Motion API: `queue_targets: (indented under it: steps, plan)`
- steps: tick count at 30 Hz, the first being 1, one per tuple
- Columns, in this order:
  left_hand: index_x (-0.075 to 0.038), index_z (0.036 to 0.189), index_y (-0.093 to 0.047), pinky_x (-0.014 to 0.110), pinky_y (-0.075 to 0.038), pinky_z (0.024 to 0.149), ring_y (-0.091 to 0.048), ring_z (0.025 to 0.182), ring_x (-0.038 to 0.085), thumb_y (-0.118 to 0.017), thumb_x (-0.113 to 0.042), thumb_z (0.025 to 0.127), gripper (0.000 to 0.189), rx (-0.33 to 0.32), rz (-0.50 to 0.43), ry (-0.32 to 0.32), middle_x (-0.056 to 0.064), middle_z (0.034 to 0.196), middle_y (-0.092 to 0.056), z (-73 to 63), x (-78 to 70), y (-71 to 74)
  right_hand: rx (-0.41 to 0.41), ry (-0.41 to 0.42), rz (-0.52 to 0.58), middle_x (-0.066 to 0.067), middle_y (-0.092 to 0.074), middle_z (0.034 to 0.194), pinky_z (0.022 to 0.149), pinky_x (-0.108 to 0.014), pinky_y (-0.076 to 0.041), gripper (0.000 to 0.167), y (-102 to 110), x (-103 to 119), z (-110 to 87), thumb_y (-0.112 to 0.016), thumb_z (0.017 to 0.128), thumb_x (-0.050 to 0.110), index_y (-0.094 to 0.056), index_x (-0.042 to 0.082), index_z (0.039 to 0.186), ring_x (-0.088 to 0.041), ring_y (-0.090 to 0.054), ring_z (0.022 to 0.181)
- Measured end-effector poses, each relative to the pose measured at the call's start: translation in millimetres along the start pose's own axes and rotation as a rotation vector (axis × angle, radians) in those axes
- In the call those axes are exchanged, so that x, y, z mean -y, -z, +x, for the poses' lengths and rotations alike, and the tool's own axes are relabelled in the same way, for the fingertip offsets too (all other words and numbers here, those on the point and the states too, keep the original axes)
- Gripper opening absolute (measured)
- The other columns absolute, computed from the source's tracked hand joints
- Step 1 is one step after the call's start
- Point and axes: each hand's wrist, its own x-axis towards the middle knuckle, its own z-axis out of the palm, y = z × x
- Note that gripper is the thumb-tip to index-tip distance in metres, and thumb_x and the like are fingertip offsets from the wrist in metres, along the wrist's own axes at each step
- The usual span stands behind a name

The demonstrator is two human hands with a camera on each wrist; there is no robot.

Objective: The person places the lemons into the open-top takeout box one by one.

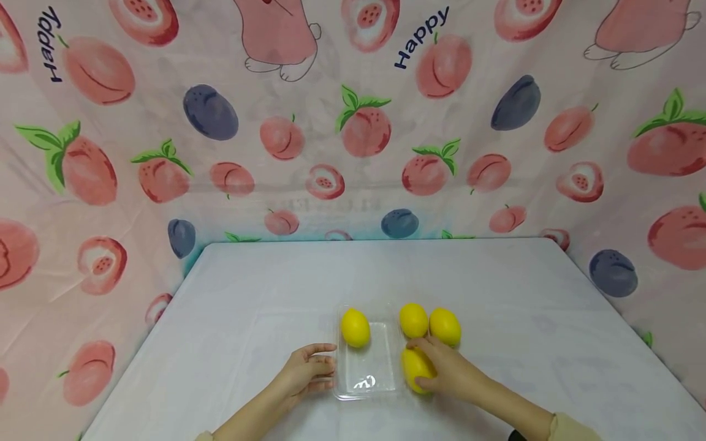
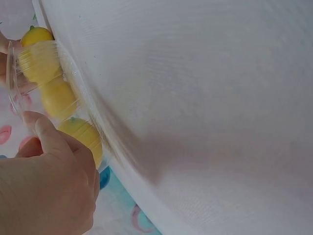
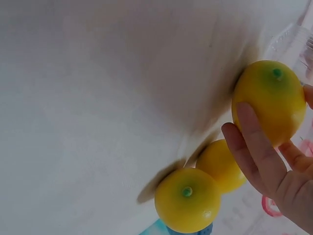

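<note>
A clear plastic container (image 1: 371, 367) lies on the white table with one yellow lemon (image 1: 355, 327) at its far left. My left hand (image 1: 307, 372) holds the container's left side; in the left wrist view its fingers (image 2: 44, 129) bend at the rim. To the right of the container, my right hand (image 1: 449, 370) grips a second lemon (image 1: 416, 369), thumb on the near side and fingers across the far end. In the right wrist view this lemon (image 3: 269, 105) shows a green stem tip. Two more lemons (image 1: 413, 320) (image 1: 445, 326) lie side by side just beyond that hand.
The white tabletop (image 1: 265, 288) extends around the container. A fruit-printed cloth (image 1: 364, 184) hangs behind the table and along both sides. A small dark object (image 1: 516, 435) shows at the bottom edge near the right sleeve (image 1: 573, 427).
</note>
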Motion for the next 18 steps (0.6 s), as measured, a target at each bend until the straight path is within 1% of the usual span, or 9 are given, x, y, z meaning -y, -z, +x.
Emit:
queue_targets:
  steps: [6, 12, 18]
  plan:
    - [0.006, 0.131, -0.043, 0.023, -0.058, 0.067, -0.060, 0.074, 0.011, -0.057, 0.003, 0.087, 0.046, 0.000, 0.006, -0.001, -0.001, 0.086, -0.060, 0.2, 1.5, 0.2, 0.006, -0.024, 0.063, -0.020, -0.054, 0.128, 0.099, -0.060, -0.041, 0.052, -0.8, -1.9, 1.5, -0.076, 0.075, 0.017, -0.054, 0.005, 0.121, -0.040, -0.051, 0.118]
    - [0.006, 0.131, -0.042, 0.022, -0.058, 0.067, -0.060, 0.073, 0.010, -0.056, 0.003, 0.088, 0.045, -0.003, 0.004, 0.002, 0.001, 0.086, -0.059, 0.8, 1.6, -0.6, -0.024, -0.014, 0.057, -0.019, -0.056, 0.127, 0.099, -0.058, -0.041, 0.050, -1.7, -4.5, 2.5, -0.075, 0.074, 0.014, -0.056, 0.006, 0.120, -0.039, -0.052, 0.118]
    - [0.005, 0.131, -0.042, 0.022, -0.058, 0.067, -0.060, 0.074, 0.010, -0.057, 0.002, 0.087, 0.046, -0.006, 0.004, 0.014, 0.001, 0.085, -0.059, 1.0, 0.3, -1.0, -0.031, -0.014, 0.054, -0.017, -0.056, 0.127, 0.100, -0.057, -0.041, 0.050, -1.1, -3.7, 2.3, -0.074, 0.074, 0.013, -0.056, 0.005, 0.120, -0.038, -0.052, 0.119]
